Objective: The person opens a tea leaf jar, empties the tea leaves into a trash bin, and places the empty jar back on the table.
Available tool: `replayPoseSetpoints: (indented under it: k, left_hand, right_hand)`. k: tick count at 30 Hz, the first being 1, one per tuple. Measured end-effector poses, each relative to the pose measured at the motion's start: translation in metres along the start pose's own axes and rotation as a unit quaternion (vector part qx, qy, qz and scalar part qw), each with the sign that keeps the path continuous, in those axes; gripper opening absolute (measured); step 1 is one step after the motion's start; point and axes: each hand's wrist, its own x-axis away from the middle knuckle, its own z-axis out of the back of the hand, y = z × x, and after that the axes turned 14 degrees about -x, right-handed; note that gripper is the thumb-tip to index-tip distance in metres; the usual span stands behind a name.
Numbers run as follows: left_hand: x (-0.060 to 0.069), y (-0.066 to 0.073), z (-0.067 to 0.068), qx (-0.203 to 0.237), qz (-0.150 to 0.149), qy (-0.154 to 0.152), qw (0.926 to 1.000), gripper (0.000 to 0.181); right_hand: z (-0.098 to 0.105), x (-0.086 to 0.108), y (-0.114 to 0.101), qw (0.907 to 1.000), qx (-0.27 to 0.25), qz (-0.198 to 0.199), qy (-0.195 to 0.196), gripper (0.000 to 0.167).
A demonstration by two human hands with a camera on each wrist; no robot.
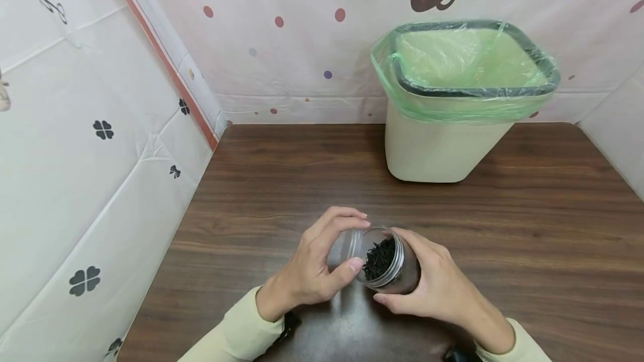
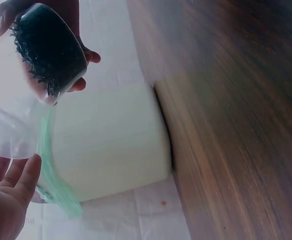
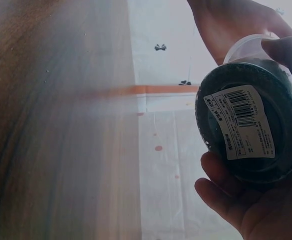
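My right hand (image 1: 439, 281) grips a clear jar (image 1: 410, 274) of dark, thin shreds (image 1: 379, 259) that look like loose tea leaves. The jar is tilted over to the left, its open mouth facing my left hand (image 1: 314, 264). That hand holds a clear plastic cup-like container (image 1: 341, 246) by its sides, its rim up against the jar's mouth. In the left wrist view the shreds lie near the lip of the jar (image 2: 56, 50). A white barcode label (image 3: 243, 122) covers part of the jar's base in the right wrist view.
A cream waste bin (image 1: 432, 149) lined with a green plastic bag (image 1: 463, 108) stands at the back of the brown wooden table (image 1: 282, 183). Behind and to the left hangs a white patterned sheet (image 1: 251, 55).
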Motion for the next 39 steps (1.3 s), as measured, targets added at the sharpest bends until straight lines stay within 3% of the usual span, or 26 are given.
replayPoseSetpoints:
  k: [24,39]
  left_hand:
    - [0.008,-0.003,0.003,-0.005,0.028,-0.006,0.9996,0.041]
    - [0.013,-0.007,0.002,-0.015,0.026,-0.002,0.9995,0.042]
  right_hand:
    - [0.005,-0.002,-0.001,0.9999,0.004,-0.015,-0.001,0.095]
    - [0.006,-0.001,0.001,0.9997,0.007,-0.025,0.004,0.096]
